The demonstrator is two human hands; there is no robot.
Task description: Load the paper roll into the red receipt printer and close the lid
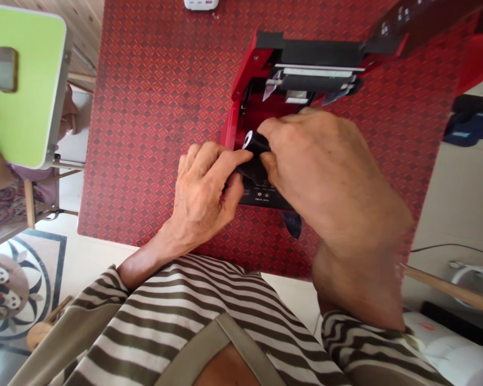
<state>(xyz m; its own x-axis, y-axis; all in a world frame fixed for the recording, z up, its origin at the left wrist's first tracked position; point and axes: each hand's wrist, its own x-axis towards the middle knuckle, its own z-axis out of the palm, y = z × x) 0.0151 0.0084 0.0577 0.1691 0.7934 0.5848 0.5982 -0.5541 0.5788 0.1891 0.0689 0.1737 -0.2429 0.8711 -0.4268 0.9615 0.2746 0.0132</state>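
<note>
A red and black machine with a roller under its raised lid stands open on the table; it looks like a label printer. Over its front part, my right hand is closed round a small black roll with a white core showing at one end. My left hand comes in from the left, index finger and thumb closed at the black sheet hanging from the roll. Another dark strip dangles past the machine's front edge. My right hand hides much of the machine's inside.
The table has a red patterned cover. At its far edge lies a white device. To the left, a green-topped small table carries a phone, with a person seated beside it. A dark curved object extends at the upper right.
</note>
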